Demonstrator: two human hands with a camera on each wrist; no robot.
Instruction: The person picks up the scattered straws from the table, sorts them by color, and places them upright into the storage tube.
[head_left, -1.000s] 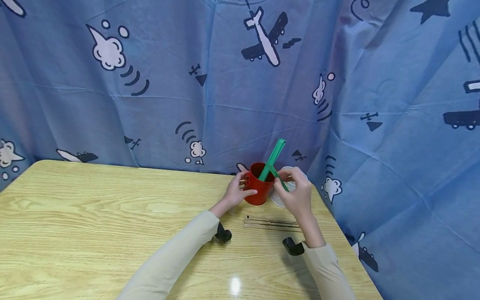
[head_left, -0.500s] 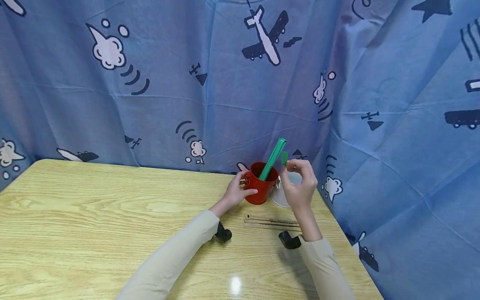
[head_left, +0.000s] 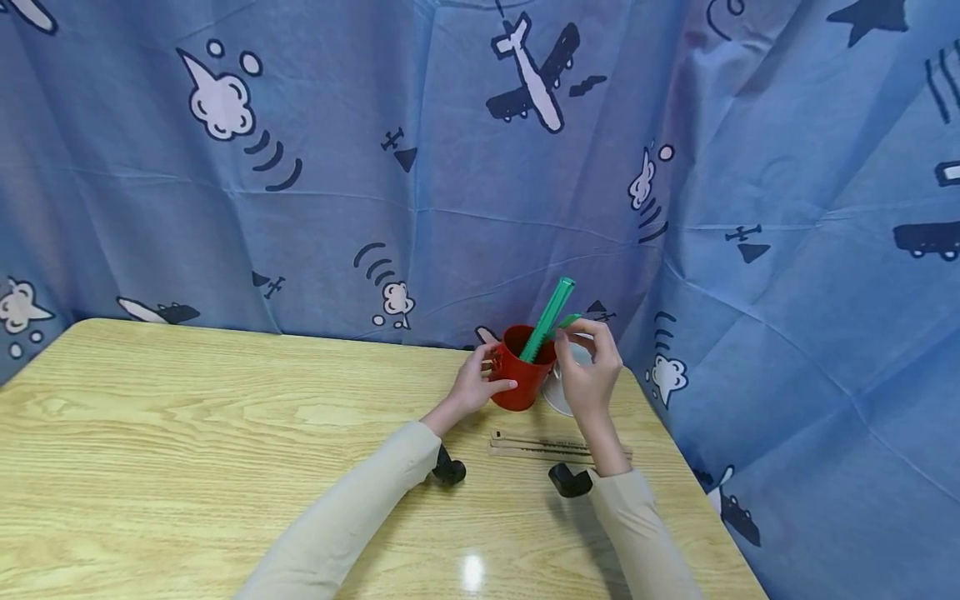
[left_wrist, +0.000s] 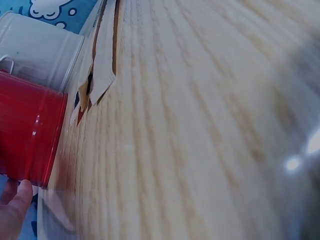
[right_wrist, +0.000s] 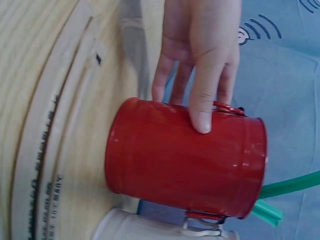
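Observation:
A small red metal bucket (head_left: 527, 386) stands upright at the back right of the table. My left hand (head_left: 472, 385) holds it from the left, thumb on its side, as the right wrist view also shows. A long, straight green strip with a toothed edge (head_left: 546, 322) leans out of its mouth. Just right of the rim, my right hand (head_left: 590, 379) pinches a thinner green strip (head_left: 572, 319) between thumb and fingers. Its lower end, by the bucket's mouth, is hard to make out. Partly hidden behind my right hand stands a white bucket (head_left: 556, 395), close against the red one.
Several flat tan strips with black printing (head_left: 525, 446) lie in front of the buckets. A blue curtain (head_left: 315, 217) hangs behind and to the right of the wooden table (head_left: 225, 417). Black wrist mounts (head_left: 570, 481) sit below my hands.
My right hand has lifted the thin green strip from across the red bucket's rim. It has then come slightly left, with the strip now tilted. My left hand stays on the bucket.

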